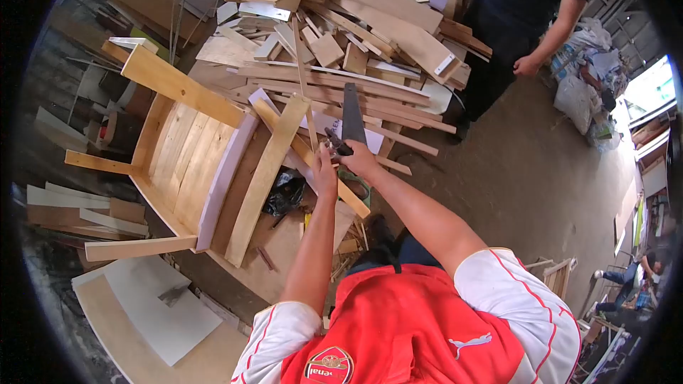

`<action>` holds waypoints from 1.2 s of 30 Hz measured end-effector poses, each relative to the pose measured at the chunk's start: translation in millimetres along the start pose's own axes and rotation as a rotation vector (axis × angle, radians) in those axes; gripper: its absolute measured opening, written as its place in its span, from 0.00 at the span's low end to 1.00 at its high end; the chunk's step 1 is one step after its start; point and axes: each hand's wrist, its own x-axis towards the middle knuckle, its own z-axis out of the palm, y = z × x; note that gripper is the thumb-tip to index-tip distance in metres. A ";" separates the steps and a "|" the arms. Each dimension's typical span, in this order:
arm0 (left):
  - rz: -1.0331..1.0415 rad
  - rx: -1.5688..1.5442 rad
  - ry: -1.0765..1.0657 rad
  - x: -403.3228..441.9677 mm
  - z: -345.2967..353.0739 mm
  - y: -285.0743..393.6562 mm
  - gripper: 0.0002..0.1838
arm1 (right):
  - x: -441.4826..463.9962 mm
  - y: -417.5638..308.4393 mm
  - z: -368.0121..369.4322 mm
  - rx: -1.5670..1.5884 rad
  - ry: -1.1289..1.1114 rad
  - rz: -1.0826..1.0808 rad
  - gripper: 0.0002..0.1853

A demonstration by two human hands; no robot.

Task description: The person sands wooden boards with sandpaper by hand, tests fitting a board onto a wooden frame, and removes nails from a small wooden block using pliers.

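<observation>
My left hand (325, 173) is closed round the lower end of a thin wooden strip (302, 64), which points away from me. In my right hand (362, 161) is a dark metal hand tool (339, 144); it looks like pliers, but its kind is not clear. The tool meets the strip close to my left fingers. Behind my right hand lies a handsaw (353, 115) with a dark blade and a green handle. A curved wooden board (269, 174) rests left of my left hand, and another plank (352, 200) passes beneath my hands.
A wooden chair-like frame (188, 149) with a slatted panel stands at left. Offcuts (327, 50) are heaped ahead. A black plastic bag (284, 194) lies by the curved board. Another person (526, 14) stands at upper right, near stacked bags (580, 92); someone sits far right.
</observation>
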 end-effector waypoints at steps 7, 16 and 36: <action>-0.007 0.067 0.040 81.2 55.9 29.5 0.25 | 110.0 1.2 -23.1 -0.061 0.115 0.025 0.30; 0.013 -0.101 -0.039 240.8 129.6 39.9 0.24 | 303.7 -27.5 -64.9 -0.315 0.128 0.028 0.19; -0.168 0.161 0.129 313.8 131.6 18.0 0.28 | 490.8 -45.2 -102.3 -0.652 0.088 0.226 0.25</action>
